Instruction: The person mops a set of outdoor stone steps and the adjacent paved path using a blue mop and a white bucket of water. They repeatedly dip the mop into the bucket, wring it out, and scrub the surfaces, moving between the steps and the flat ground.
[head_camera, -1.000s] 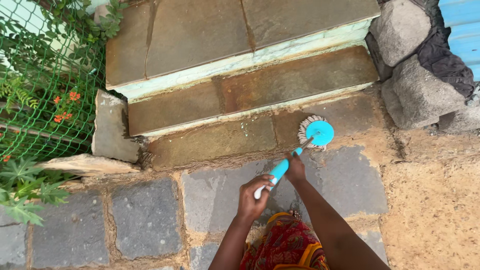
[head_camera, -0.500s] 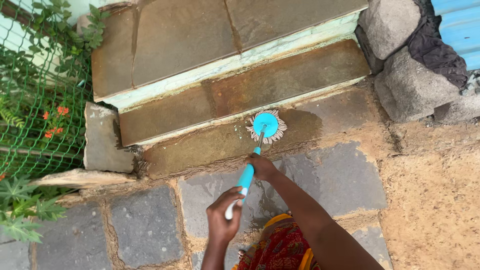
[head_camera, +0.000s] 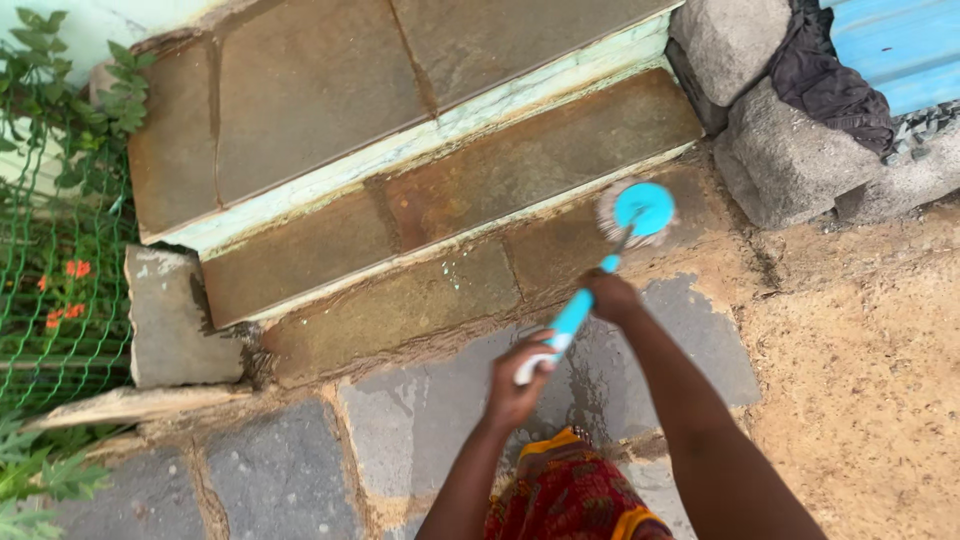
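Outdoors, wet brown stone steps with pale green painted edges rise toward the far side, and grey paving stones with sandy joints lie near, damp in the middle. Bare sandy ground fills the right. Rough grey stone blocks stand at the far right, with a dark cloth draped over them beside a blue corrugated sheet. On the left a green wire mesh fence holds back leafy plants with small orange flowers, and a loose stone slab leans just beside the lowest step. The turquoise long-handled scrub brush rests with its round bristled head on the right end of the lowest step, its handle slanting back toward the near side. The right hand has its fingers wrapped shut around the middle of the handle; the left hand closes its fingers around the white handle end.
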